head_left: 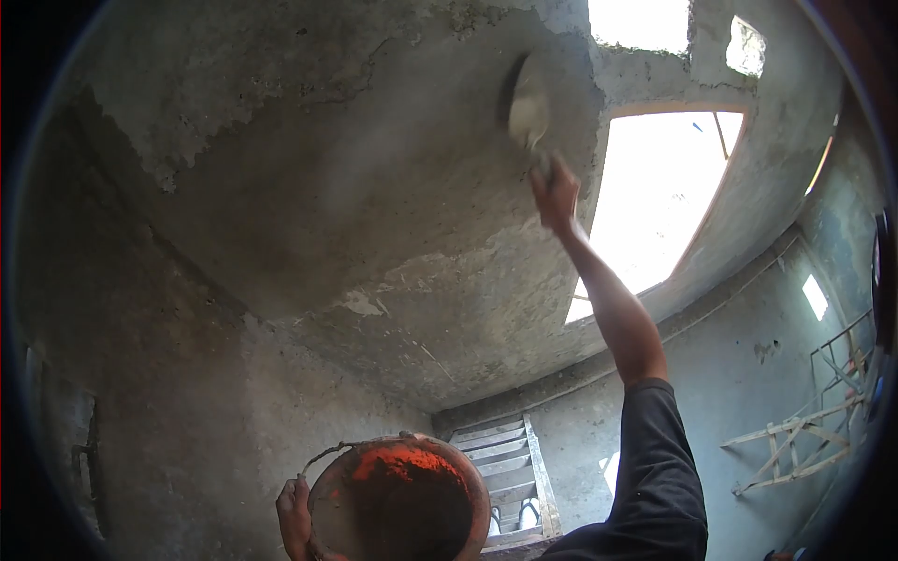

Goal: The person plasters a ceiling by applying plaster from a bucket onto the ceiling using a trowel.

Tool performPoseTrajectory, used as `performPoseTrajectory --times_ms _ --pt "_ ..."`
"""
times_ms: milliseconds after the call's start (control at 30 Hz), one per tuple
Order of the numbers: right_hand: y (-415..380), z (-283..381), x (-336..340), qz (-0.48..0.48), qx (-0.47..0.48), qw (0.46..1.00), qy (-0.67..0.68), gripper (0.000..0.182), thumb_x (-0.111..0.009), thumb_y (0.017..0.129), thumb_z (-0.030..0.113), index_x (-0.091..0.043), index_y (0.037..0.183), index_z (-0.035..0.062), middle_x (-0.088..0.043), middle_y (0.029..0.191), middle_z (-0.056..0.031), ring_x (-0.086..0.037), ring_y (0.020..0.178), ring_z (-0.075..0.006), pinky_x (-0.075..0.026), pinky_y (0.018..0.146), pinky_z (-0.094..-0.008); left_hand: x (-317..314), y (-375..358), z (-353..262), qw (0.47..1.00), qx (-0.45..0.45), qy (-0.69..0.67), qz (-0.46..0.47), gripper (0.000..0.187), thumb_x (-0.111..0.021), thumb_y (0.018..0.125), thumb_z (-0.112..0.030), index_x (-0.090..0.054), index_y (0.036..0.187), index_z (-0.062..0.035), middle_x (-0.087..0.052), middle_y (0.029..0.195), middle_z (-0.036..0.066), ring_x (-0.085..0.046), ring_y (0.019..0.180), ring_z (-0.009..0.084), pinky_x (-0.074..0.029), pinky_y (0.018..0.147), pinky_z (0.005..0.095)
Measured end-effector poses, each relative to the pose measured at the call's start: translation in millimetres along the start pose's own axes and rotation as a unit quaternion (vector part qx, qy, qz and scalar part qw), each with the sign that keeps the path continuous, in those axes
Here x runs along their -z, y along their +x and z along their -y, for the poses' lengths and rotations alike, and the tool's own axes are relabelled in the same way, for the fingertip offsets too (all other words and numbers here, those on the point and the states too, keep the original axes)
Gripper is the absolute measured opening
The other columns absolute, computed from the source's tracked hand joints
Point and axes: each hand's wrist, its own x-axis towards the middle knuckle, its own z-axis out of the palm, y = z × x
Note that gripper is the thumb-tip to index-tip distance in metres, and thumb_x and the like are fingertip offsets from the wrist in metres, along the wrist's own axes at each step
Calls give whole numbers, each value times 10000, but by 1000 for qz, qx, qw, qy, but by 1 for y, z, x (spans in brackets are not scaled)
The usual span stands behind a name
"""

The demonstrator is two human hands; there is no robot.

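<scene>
My right hand (558,194) is closed around the handle of a trowel (529,105), raised high against the plastered wall (421,178). The trowel's blade points up and lies close to a darker, smooth patch of plaster; whether it touches cannot be told. At the bottom, my left hand (294,516) grips the left side of a round bucket (482,496) by its rim or handle. Orange-red colour shows on the bucket's inner wall, and its inside is dark, with greyish material at the left.
A bright window opening (655,201) lies right of my raised arm, with smaller openings above. Below stands a slatted wooden ladder or platform (538,467), with feet showing on it. Wooden frames (795,444) stand at the far right.
</scene>
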Motion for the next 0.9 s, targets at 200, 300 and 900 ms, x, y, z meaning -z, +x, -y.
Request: performPoseTrajectory --times_ms 200,300,900 --pt "73 22 5 -9 -97 993 62 362 -669 793 153 -580 1121 31 -626 812 -211 -617 704 -347 -486 651 -416 2 -1 -1 1000 1 10 4 377 -471 957 -318 -470 771 10 -427 681 43 -400 676 138 -367 634 298" --pt "43 3 -14 120 -31 992 26 365 -676 794 201 -594 1101 22 -653 880 -229 -661 815 -358 -509 716 -383 -1 -3 -4 1000 5 5 -15 387 -470 958 -324 -467 761 10 -422 671 44 -397 667 135 -364 625 296" --pt "122 11 29 24 -146 987 58 378 -596 894 378 -620 1009 19 -625 671 -80 -593 539 -136 -485 499 -301 6 -1 -2 999 17 31 14 436 -494 940 -413 -532 864 15 -515 788 60 -469 764 168 -406 720 309"
